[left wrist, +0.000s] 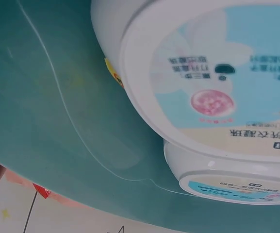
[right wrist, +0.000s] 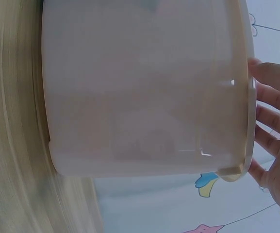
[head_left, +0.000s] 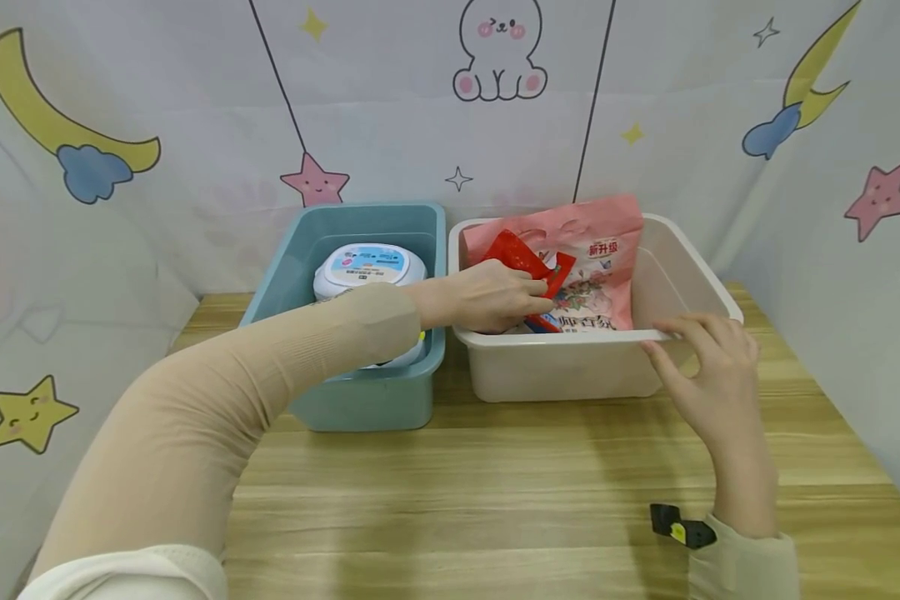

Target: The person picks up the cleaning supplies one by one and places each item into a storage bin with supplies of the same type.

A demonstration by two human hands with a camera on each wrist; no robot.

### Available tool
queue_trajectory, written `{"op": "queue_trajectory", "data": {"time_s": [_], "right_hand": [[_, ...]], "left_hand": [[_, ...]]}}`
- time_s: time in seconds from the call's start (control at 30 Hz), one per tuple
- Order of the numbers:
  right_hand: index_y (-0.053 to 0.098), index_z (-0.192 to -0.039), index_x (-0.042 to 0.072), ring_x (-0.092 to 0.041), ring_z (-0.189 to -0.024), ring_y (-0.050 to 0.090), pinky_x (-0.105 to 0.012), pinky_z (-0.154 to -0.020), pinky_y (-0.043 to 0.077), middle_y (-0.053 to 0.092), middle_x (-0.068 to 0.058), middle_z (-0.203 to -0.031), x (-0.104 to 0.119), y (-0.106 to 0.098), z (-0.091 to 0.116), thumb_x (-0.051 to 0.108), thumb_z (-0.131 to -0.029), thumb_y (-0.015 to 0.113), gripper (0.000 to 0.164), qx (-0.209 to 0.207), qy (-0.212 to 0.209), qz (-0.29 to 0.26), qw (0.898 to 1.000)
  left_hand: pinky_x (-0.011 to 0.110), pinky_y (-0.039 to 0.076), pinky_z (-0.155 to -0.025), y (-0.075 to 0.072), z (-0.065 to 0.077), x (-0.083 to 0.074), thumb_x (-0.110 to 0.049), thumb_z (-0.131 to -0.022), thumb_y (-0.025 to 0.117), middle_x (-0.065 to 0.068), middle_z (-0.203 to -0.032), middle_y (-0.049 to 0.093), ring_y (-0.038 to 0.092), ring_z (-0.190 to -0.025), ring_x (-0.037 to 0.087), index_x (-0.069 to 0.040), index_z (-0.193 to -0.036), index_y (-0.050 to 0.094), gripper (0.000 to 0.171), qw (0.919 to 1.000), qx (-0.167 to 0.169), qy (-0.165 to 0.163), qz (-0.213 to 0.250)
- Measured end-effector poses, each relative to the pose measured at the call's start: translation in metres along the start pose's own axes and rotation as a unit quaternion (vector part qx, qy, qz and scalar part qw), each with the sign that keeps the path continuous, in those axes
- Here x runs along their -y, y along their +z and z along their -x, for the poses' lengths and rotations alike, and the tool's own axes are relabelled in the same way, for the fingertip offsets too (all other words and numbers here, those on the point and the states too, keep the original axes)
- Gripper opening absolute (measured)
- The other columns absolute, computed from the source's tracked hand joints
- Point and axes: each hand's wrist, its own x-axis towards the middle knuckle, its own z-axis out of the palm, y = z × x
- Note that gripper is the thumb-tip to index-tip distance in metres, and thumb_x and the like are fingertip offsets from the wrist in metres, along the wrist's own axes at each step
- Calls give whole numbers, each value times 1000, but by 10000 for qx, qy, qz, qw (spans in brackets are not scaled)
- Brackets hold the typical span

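My left hand (head_left: pixel 495 296) reaches across into the white bin (head_left: pixel 562 367), its fingers on a red packet (head_left: pixel 510 248) that leans inside. Behind that packet stands a large pink bag (head_left: pixel 607 267) with printed flowers and lettering, rising above the far rim. A bit of blue packaging (head_left: pixel 543 322) shows below the left fingers. My right hand (head_left: pixel 708 367) holds the bin's near rim at the right corner, fingers over the top and thumb on the outer side. In the right wrist view, the fingertips (right wrist: pixel 258 68) meet the rim.
Left of the white bin stands a blue-green bin (head_left: pixel 375 404), holding white tubs (head_left: pixel 367 265) with blue labels, partly hidden under my left forearm. Both bins sit on a wood-grain table (head_left: pixel 450 500). A printed curtain (head_left: pixel 390 100) hangs close behind. A black strap (head_left: pixel 682 527) sticks out at my right cuff.
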Motion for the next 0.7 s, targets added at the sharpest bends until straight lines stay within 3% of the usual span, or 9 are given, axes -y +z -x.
{"op": "queue_trajectory", "data": {"time_s": [0.23, 0.43, 0.7], "right_hand": [[69, -98, -2, -35, -95, 50, -51, -89, 28, 63, -19, -97, 0, 0, 0, 2, -73, 78, 27, -3, 9, 23, 10000], [69, -98, -1, -35, -95, 49, -52, -89, 28, 63, -19, -97, 0, 0, -1, 3, -73, 78, 27, 9, 35, 33, 10000], [69, -98, -1, -35, -95, 50, -52, -88, 28, 63, -19, -97, 0, 0, -1, 3, -72, 78, 27, 3, 26, 48, 10000]], "left_hand": [[32, 56, -84, 1, -1, 1, -22, -95, 55, 3, -119, 64, 62, -102, 20, -17, -127, 59, 33, 9999, 10, 62, 90], [30, 55, -80, 0, -3, 2, -24, -95, 57, 3, -122, 63, 62, -101, 19, -19, -133, 55, 38, 9990, 328, 6, 288], [29, 52, -89, -1, -6, 2, -30, -93, 61, 2, -135, 58, 61, -110, 19, -21, -142, 48, 51, 9962, 664, -155, 549]]}}
